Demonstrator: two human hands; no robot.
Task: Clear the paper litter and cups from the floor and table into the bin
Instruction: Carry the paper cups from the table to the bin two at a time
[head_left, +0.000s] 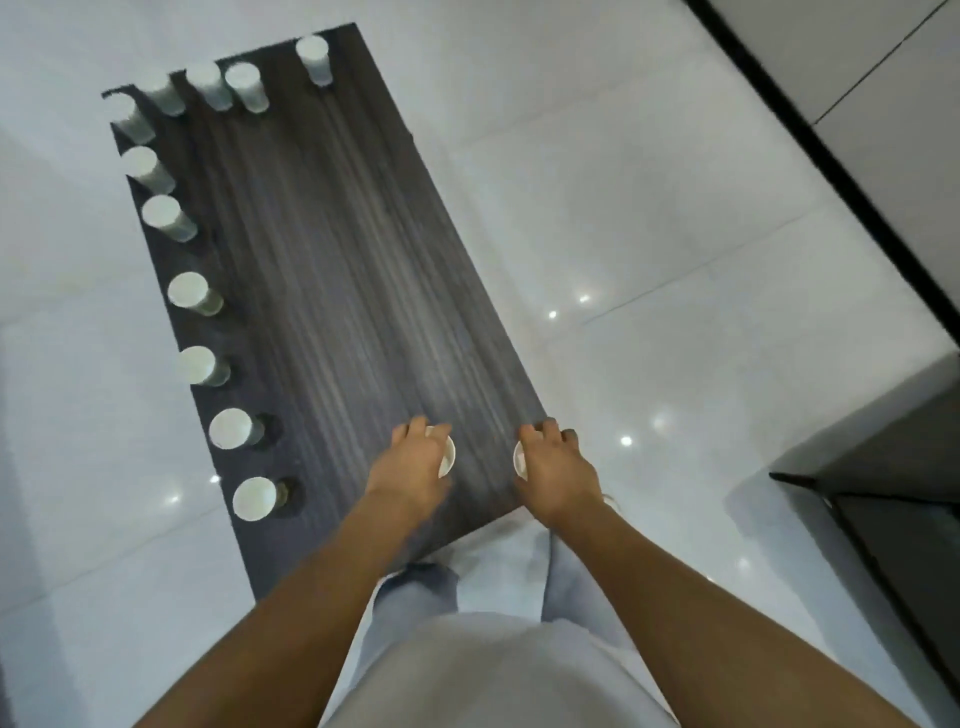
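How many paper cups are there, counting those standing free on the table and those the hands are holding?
White paper cups standing free on the dark wood-grain table: 11
White paper cup in left hand: 1
White paper cup in right hand: 1
Total: 13

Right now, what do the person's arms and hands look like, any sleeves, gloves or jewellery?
Both arms are bare from the hands back to the frame edge, with no sleeves showing. The left hand and right hand wear no gloves. No watch, bracelet or ring can be made out, though the picture is soft. Below them show a pale top and light trousers.
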